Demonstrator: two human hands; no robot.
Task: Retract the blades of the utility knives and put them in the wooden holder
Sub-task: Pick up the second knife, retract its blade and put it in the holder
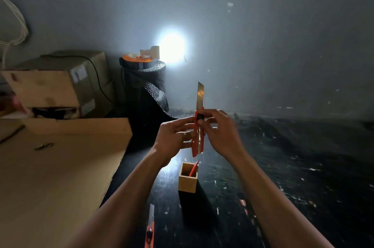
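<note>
I hold a red utility knife (198, 142) upright in front of me, its long metal blade (200, 96) fully extended upward. My left hand (174, 138) grips the red handle from the left. My right hand (220, 132) holds it from the right, thumb and fingers at the black slider near the handle's top. Below the hands stands the square wooden holder (187, 182) on the dark floor, with one red knife (193, 169) leaning inside it. Another red knife (150, 229) lies on the floor at the bottom, its blade out and pointing away from me.
A large flat cardboard sheet (56, 166) covers the left, with boxes (60, 82) stacked behind it. A dark roll of textured material (147, 86) stands at the wall beside a bright lamp (172, 47). The black floor (293, 166) is speckled with white flecks.
</note>
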